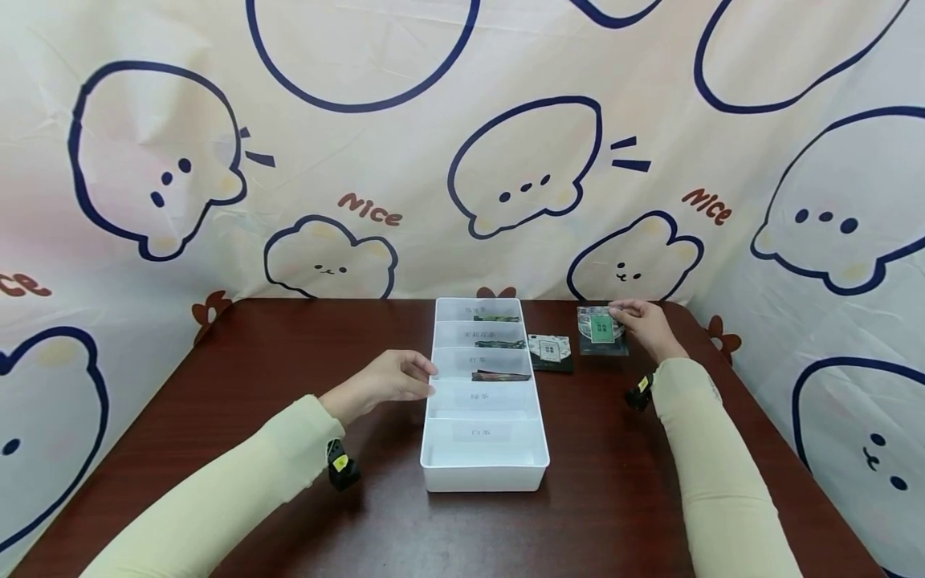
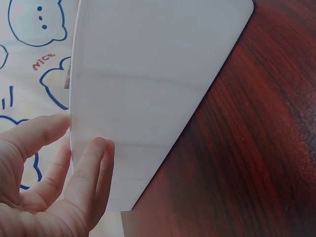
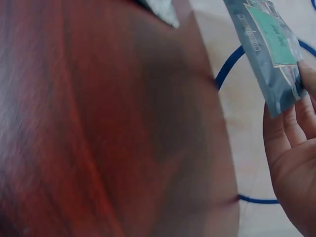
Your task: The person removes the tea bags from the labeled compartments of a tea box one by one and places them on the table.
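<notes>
A tea packet with a green label (image 1: pixel 601 329) is pinched at its edge by my right hand (image 1: pixel 643 325), at the right of the table. In the right wrist view the fingers hold this packet (image 3: pixel 256 59) tilted above the table. A white divided box (image 1: pixel 486 478) with labelled compartments stands in the middle. My left hand (image 1: pixel 390 377) touches its left side. In the left wrist view the loosely bent fingers (image 2: pixel 86 170) rest against the box's outer wall (image 2: pixel 138 98), near its rim. Packets (image 1: pixel 499 376) stand in the three far compartments; the two near ones hold none.
Another tea packet with a white label (image 1: pixel 551 350) lies on the table just right of the box. The dark wooden table (image 1: pixel 325 498) ends at a printed cloth backdrop (image 1: pixel 419 160) behind and on both sides.
</notes>
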### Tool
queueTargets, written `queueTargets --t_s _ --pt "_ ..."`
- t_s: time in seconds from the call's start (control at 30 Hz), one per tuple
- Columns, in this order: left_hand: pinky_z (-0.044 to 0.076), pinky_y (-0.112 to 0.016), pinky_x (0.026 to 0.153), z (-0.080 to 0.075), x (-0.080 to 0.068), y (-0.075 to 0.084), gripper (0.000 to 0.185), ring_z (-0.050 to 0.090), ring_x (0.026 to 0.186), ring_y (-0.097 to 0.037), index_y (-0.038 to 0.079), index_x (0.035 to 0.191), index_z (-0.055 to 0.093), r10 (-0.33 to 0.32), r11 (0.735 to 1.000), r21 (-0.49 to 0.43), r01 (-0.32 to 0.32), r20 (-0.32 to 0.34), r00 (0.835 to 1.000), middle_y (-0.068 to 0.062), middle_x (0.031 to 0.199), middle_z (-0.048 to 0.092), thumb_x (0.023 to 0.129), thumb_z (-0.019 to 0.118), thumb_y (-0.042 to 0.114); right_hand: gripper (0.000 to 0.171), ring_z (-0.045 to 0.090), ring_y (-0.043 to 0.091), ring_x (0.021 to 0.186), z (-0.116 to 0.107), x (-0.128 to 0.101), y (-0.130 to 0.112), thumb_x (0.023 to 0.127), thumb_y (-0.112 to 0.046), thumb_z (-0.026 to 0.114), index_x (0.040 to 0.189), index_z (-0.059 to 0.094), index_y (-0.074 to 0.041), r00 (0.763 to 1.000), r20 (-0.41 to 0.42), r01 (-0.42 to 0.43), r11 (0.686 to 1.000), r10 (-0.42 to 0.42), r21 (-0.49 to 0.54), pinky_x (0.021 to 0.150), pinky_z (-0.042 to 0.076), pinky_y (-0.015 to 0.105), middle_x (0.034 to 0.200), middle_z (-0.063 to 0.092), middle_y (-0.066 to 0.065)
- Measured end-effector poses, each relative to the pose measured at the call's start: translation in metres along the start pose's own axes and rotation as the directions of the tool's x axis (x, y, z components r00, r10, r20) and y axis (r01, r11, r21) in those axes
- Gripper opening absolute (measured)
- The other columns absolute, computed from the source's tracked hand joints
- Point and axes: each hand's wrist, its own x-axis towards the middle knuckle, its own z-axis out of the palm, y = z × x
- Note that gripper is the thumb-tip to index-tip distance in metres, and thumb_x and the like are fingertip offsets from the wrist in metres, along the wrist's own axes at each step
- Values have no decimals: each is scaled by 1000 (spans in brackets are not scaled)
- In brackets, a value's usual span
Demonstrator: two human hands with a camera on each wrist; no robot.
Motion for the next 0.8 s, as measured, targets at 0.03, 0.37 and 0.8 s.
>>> queueTargets --t_s 0.03,0.37,0.8 --pt "56 -32 80 0 0 0 34 61 87 -23 0 111 64 0 1000 2 0 0 1000 -15 104 63 80 76 4 52 53 10 94 0 0 3 94 -44 58 128 56 -5 1000 8 -7 1000 8 -23 79 46 21 105 63 -6" --pt "57 -30 77 -1 0 0 34 61 84 -20 -1 110 63 8 1000 -11 -8 4 1000 -15 102 63 79 76 2 43 56 10 84 6 -5 16 95 -33 61 123 60 0 998 57 8 989 0 -148 70 49 26 103 67 4" --pt "57 -31 77 1 0 1 34 61 84 -20 0 109 64 13 1000 14 -13 -7 1000 -15 102 63 78 77 2 33 60 20 83 10 -5 20 95 -24 63 113 64 3 995 75 -37 966 58 -257 71 54 31 91 66 8"
